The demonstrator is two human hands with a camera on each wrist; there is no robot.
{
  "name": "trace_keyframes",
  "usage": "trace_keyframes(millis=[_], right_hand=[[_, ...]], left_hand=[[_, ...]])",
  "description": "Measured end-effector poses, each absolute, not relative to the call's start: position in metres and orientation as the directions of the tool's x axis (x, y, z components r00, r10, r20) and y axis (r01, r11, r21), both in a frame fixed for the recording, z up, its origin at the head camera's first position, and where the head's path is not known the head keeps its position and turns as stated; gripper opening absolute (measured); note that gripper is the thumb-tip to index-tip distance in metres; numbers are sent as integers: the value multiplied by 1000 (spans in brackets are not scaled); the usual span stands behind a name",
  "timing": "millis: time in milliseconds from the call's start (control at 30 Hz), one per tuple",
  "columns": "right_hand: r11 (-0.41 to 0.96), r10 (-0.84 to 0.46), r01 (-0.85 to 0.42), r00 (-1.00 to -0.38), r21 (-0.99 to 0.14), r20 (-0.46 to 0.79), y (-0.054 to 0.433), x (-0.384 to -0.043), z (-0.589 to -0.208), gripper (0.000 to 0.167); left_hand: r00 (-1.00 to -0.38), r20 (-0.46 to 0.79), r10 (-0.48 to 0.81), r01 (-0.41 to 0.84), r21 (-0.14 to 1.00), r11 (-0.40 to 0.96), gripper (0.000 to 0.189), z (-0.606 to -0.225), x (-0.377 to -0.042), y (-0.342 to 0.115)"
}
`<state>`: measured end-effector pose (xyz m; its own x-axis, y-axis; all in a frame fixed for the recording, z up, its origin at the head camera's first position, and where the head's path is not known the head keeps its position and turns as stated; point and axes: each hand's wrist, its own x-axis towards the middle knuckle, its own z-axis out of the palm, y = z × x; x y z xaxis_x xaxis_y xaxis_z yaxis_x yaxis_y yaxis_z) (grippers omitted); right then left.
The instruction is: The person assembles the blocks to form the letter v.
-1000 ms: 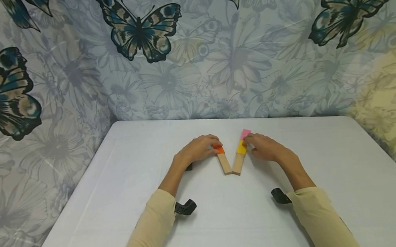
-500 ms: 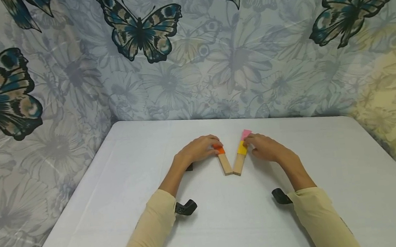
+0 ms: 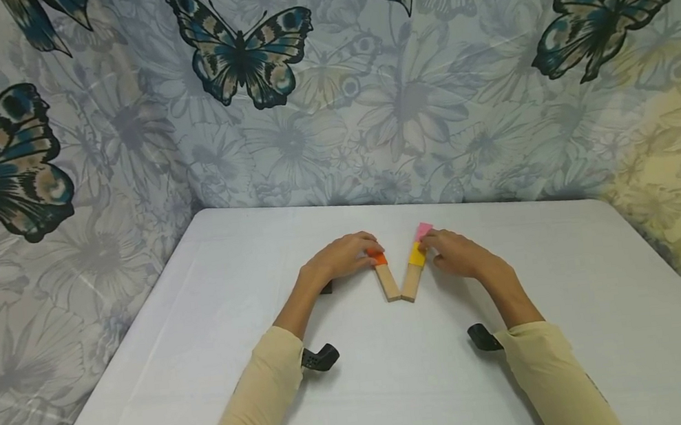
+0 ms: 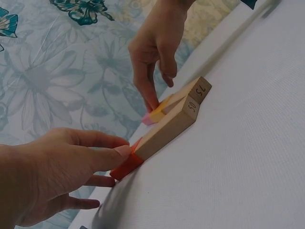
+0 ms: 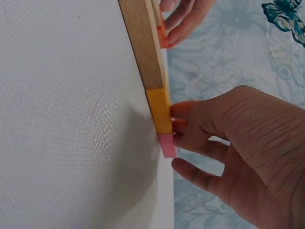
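Note:
Two flat wooden blocks lie in a V on the white table, their bare near ends meeting. The left block point(image 3: 387, 282) has an orange far end point(image 4: 126, 166); my left hand point(image 3: 344, 256) pinches it between thumb and fingers. Yellow and then pink bands cover the far part of the right block point(image 3: 411, 281). Fingertips of my right hand point(image 3: 457, 253) rest on its yellow band point(image 5: 158, 110), near the pink tip point(image 5: 167, 146), while the thumb looks apart from it in the left wrist view. Dark numbers mark both near end faces.
A white cloth covers the table point(image 3: 359, 390), which reaches back to a butterfly-print curtain point(image 3: 332, 137). Black wrist devices jut from the left cuff point(image 3: 320, 358) and right cuff point(image 3: 484, 337). A small dark object point(image 3: 326, 288) shows partly under the left wrist.

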<state>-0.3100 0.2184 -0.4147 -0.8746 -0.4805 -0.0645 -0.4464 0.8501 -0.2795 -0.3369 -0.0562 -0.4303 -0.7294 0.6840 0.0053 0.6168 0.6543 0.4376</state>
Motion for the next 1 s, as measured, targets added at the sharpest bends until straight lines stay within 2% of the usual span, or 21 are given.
trace_keyframes(millis=[500, 800, 1000], right_hand=[[843, -492, -460, -869, -278, -54, 223, -310, -414, 37], [832, -505, -476, -862, -286, -34, 221, -311, -411, 36], [834, -502, -469, -864, -291, -46, 220, -311, -415, 36]], left_hand=[[-752, -15, 659, 607, 373, 702, 46, -419, -333, -54], [-758, -81, 647, 589, 340, 733, 48, -394, -324, -84], [-744, -134, 654, 597, 305, 742, 50, -391, -317, -113]])
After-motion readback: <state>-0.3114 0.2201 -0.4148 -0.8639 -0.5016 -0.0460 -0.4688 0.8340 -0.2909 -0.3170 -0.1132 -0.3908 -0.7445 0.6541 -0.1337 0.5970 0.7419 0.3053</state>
